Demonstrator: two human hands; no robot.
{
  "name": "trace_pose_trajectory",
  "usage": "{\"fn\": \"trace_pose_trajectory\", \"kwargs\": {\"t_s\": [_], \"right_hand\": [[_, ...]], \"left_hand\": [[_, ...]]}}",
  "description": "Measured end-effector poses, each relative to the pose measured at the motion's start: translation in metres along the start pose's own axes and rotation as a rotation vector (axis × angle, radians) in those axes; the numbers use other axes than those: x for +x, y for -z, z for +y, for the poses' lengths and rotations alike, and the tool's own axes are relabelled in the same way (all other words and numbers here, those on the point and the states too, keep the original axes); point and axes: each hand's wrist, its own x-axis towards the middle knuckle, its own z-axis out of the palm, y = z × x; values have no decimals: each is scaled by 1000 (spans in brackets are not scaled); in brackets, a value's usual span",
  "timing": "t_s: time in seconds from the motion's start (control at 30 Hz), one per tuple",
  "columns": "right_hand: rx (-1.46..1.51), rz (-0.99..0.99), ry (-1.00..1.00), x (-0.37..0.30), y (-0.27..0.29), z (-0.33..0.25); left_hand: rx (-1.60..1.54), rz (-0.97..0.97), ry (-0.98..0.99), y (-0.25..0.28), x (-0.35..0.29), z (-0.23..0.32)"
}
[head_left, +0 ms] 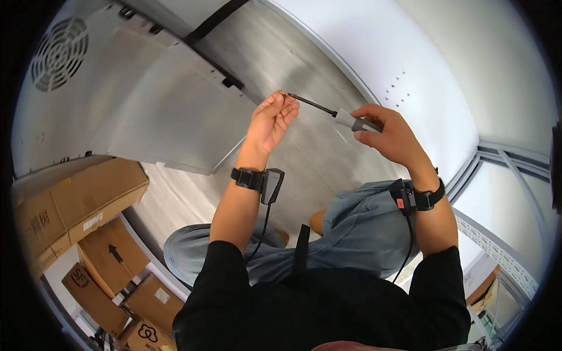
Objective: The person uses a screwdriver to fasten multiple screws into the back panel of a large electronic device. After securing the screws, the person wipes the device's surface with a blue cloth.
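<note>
My right hand (389,133) is wrapped round the grey handle of a screwdriver (316,105). Its dark shaft points left and slightly away from me, across to the fingertips of my left hand (272,120). Thumb and forefinger of that hand are pinched together right at the screwdriver's tip. Something tiny and dark shows between them, too small to name for certain. The other fingers are loosely curled, palm partly turned up. Both hands are in the air above the floor, between a grey metal cabinet panel (170,99) and a white panel (433,99).
The metal panel has a round slotted vent (60,54) and black clips along its edge. Small dots or holes mark the white panel. Cardboard boxes (105,202) are stacked at the lower left. A metal frame (503,219) stands at the right. Cables run from devices strapped to my wrists.
</note>
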Motion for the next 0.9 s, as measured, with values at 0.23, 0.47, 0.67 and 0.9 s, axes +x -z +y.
{"fn": "trace_pose_trajectory", "kwargs": {"t_s": [0.23,0.47,0.67,0.9], "right_hand": [[-45,-21,111,25,-60,-56],[-215,4,235,37,-75,-73],[-299,45,300,53,-80,-67],[-47,-217,95,101,-76,-49]], "left_hand": [[109,19,-126,30,-39,78],[123,117,-169,45,-46,83],[185,213,-176,49,-40,88],[223,305,-171,67,-30,85]]}}
